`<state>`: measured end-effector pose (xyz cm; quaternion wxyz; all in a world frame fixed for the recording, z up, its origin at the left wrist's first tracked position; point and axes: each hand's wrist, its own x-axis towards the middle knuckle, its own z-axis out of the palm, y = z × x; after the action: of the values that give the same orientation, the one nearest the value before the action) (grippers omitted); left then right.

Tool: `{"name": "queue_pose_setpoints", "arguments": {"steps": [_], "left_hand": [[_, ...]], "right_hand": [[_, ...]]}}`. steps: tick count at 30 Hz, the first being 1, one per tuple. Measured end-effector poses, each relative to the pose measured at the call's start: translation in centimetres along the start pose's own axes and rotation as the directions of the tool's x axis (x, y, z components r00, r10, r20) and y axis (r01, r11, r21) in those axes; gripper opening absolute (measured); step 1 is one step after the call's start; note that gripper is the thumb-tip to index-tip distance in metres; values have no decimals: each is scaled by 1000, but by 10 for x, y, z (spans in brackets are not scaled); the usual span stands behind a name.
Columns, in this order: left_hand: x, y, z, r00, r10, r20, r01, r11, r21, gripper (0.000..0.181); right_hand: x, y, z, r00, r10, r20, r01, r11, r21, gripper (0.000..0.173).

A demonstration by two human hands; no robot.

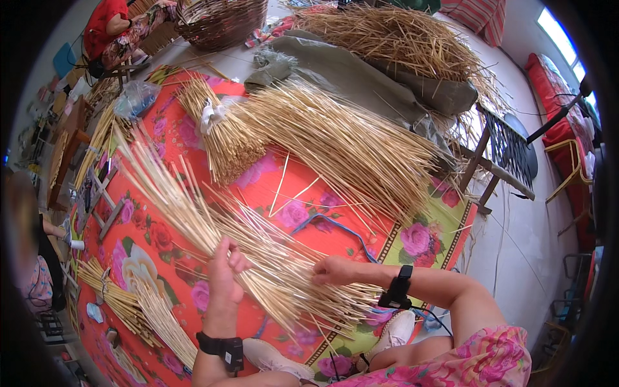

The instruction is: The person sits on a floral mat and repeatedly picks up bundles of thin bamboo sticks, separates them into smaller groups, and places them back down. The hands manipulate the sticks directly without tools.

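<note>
My left hand [226, 271] is closed around a loose bundle of straw stalks [169, 203], which slants from the upper left down towards my feet. Beneath and beside it, a spread pile of similar stalks [290, 261] lies on the red floral cloth [319, 193]. Over the right part of that pile is my right hand [336, 271], its fingers curled down at the stalks; whether they pinch any is hidden. A blue strip [346, 227] runs out from beyond the pile near my right wrist. Both wrists wear black straps with small devices.
Further off lie a large straw heap [338, 140] and a sheaf tied with white material [227, 140]. Smaller bundles [118, 295] rest at left. A woven stool [503, 150] stands at right, a wicker basket [222, 24] at the back. Other people sit at upper left and far left.
</note>
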<state>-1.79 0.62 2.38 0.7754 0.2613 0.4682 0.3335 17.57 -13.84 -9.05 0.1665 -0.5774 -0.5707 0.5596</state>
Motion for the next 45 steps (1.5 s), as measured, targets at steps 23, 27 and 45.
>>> {"name": "queue_pose_setpoints", "arguments": {"steps": [23,27,45], "left_hand": [[-2,12,-2,998,50,-48,-50,999,5,21],[-1,9,-1,998,42,-43,-41,999,5,22],[-3,5,4,999,14,-37,-13,999,33,20]], "right_hand": [[7,35,-93,670,-14,-742,-395,840,-372,22],[2,56,-91,639,84,-765,-529,769,-358,20],[0,61,-111,576,-21,-817,-590,682,-433,8]]}}
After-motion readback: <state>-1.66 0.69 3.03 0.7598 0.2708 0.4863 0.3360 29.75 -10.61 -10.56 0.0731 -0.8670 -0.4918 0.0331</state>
